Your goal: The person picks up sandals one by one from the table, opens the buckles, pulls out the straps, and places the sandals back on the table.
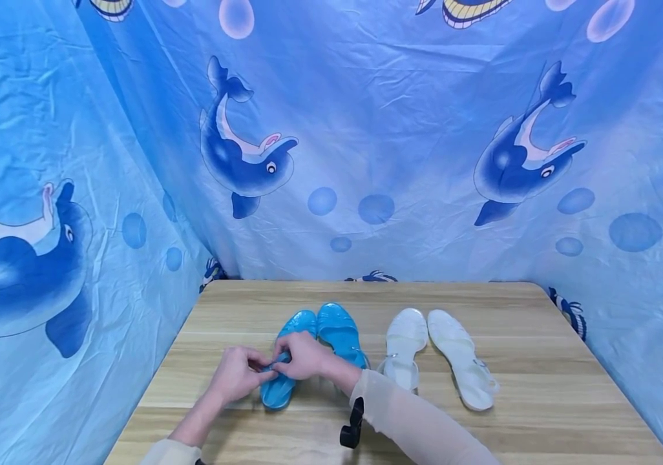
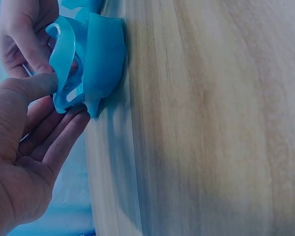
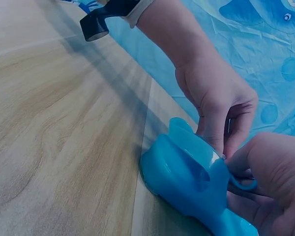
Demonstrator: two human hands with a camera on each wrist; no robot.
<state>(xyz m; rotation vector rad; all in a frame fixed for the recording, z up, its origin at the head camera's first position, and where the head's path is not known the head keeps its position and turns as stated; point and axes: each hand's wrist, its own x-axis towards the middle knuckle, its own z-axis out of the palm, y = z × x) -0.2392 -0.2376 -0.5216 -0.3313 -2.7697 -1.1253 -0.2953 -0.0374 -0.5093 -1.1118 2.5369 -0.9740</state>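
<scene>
A glossy blue sandal [image 1: 276, 394] rests on the wooden table with its heel towards me. My left hand [image 1: 237, 373] pinches its ankle strap [image 2: 64, 46] between thumb and fingers from the left side. From the right, my right hand [image 1: 305, 356] pinches the same strap close to the left fingertips. A tiny shiny fastening shows between the fingers in the right wrist view, but the fingers hide most of it. The matching blue sandal [image 1: 338, 326] lies just right of the held one, partly behind my right hand and forearm.
Two white sandals, one on the left [image 1: 406, 326] and one on the right [image 1: 453, 339], lie right of the blue pair. My right sleeve passes near the left white one's heel. Blue dolphin-print curtains [image 1: 395, 129] hang behind and beside the wooden table [image 1: 552, 361].
</scene>
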